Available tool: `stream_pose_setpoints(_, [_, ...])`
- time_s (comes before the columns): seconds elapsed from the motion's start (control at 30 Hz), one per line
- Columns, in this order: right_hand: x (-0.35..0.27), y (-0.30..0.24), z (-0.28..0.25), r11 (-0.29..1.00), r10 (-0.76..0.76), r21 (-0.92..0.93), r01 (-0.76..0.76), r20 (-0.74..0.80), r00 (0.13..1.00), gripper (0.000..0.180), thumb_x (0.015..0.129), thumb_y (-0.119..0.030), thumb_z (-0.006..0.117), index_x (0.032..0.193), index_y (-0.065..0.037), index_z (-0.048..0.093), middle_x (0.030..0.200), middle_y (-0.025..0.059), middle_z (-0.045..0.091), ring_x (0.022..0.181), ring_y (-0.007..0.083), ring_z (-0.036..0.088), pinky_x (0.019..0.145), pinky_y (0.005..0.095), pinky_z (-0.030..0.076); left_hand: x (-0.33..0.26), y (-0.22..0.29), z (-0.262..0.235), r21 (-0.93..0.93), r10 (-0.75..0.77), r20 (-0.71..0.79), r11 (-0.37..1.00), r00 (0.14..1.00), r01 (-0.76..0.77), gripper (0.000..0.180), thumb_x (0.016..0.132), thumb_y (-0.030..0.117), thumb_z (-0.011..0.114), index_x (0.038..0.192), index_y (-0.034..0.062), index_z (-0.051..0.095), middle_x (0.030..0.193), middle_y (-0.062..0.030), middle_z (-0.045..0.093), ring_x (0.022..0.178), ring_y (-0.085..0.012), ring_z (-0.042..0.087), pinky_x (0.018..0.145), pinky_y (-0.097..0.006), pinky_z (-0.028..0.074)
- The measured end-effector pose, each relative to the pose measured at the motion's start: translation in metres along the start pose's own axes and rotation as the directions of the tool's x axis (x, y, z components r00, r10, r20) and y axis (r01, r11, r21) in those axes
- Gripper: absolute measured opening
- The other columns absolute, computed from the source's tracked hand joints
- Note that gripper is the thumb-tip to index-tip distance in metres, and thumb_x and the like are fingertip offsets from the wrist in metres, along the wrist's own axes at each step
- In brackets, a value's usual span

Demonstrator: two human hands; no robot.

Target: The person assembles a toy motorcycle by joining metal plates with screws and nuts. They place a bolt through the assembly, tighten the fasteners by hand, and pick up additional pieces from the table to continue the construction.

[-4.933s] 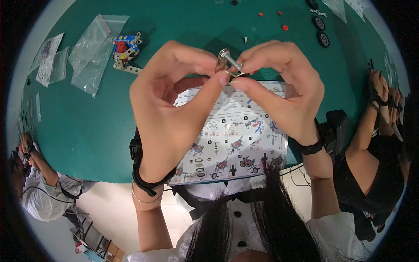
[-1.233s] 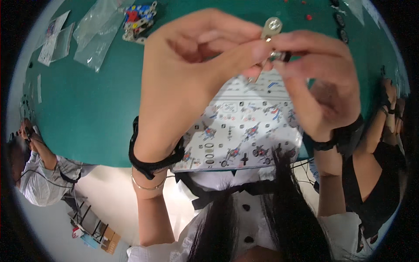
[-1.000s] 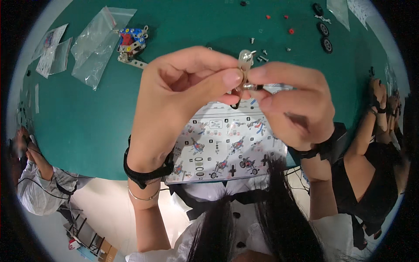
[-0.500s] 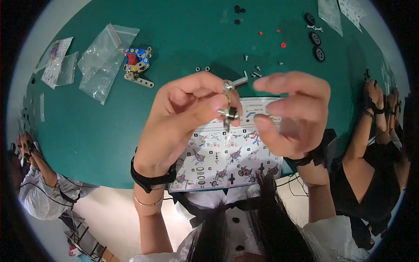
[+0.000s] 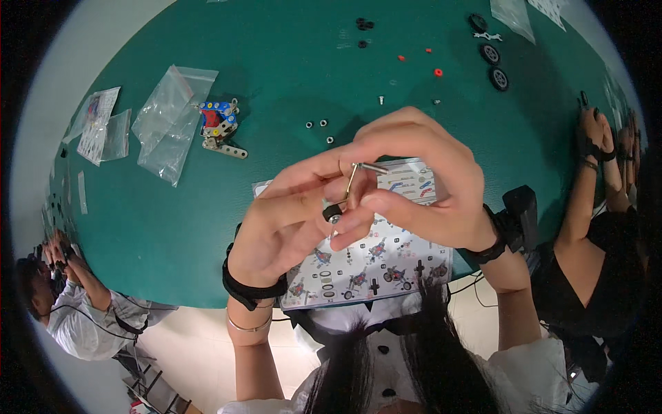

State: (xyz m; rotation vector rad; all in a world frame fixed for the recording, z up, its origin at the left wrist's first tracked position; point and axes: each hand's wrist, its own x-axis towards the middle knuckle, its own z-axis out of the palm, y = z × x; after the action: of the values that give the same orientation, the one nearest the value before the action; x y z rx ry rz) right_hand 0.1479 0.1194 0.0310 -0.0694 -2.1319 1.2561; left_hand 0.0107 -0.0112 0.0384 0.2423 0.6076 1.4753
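Both my hands are raised over the green table (image 5: 289, 62), pinching one small metal part (image 5: 348, 190) between them. It is a thin bent strip with a black nut and silver bolt at its lower end. My left hand (image 5: 289, 221) grips it from the left, thumb and fingers closed around the lower end. My right hand (image 5: 420, 186) arches over from the right, fingertips on the strip's upper end. A printed instruction sheet (image 5: 386, 259) lies on the table right under my hands.
A small blue, red and metal assembly (image 5: 219, 125) lies at upper left beside clear plastic bags (image 5: 169, 121). Loose nuts (image 5: 321, 127), red bits (image 5: 436, 72) and black wheels (image 5: 495, 65) are scattered farther back. Other people sit at the left (image 5: 76, 303) and right (image 5: 600, 207).
My hands have stayed together on the small part while turning it; the view has shifted, and the part now hangs lower between my fingers with the nut end down.
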Motion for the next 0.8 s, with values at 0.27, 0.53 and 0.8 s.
stream_pose_setpoints(0.27, [0.000, 0.004, -0.005, 0.990, 0.106, 0.078, -0.117, 0.134, 0.985, 0.014, 0.081, -0.003, 0.066, 0.095, -0.004, 0.062, 0.087, 0.0075, 0.055, 0.077, 0.0192, 0.056, 0.066, 0.0273, 0.045, 0.006, -0.006, -0.006, -0.002, -0.136, 0.055, 0.991, 0.989, 0.136, 0.037, 0.079, 0.003, 0.040, 0.114, -0.0075, 0.047, 0.085, -0.0043, 0.044, 0.069, -0.0122, 0.040, 0.062, -0.027, 0.035])
stream_pose_setpoints(0.53, [-0.002, 0.009, 0.001, 0.984, 0.169, 0.029, -0.173, 0.117, 0.979, 0.016, 0.079, -0.007, 0.068, 0.092, -0.003, 0.058, 0.085, 0.0087, 0.055, 0.077, 0.0207, 0.057, 0.065, 0.0297, 0.045, 0.007, -0.010, -0.005, -0.035, -0.159, -0.149, 0.987, 0.976, 0.155, 0.030, 0.079, 0.006, 0.038, 0.105, -0.0048, 0.048, 0.079, -0.0012, 0.041, 0.067, -0.0099, 0.037, 0.062, -0.025, 0.035])
stream_pose_setpoints(0.8, [-0.002, 0.008, -0.001, 0.977, 0.210, -0.071, -0.199, 0.213, 0.954, 0.016, 0.081, -0.012, 0.067, 0.089, -0.004, 0.056, 0.084, 0.0089, 0.053, 0.072, 0.0245, 0.056, 0.062, 0.0316, 0.046, 0.011, -0.019, -0.011, 0.142, -0.177, -0.212, 0.968, 0.961, 0.209, 0.025, 0.089, 0.020, 0.046, 0.101, -0.0013, 0.051, 0.074, 0.0019, 0.040, 0.063, -0.0084, 0.034, 0.059, -0.023, 0.030])
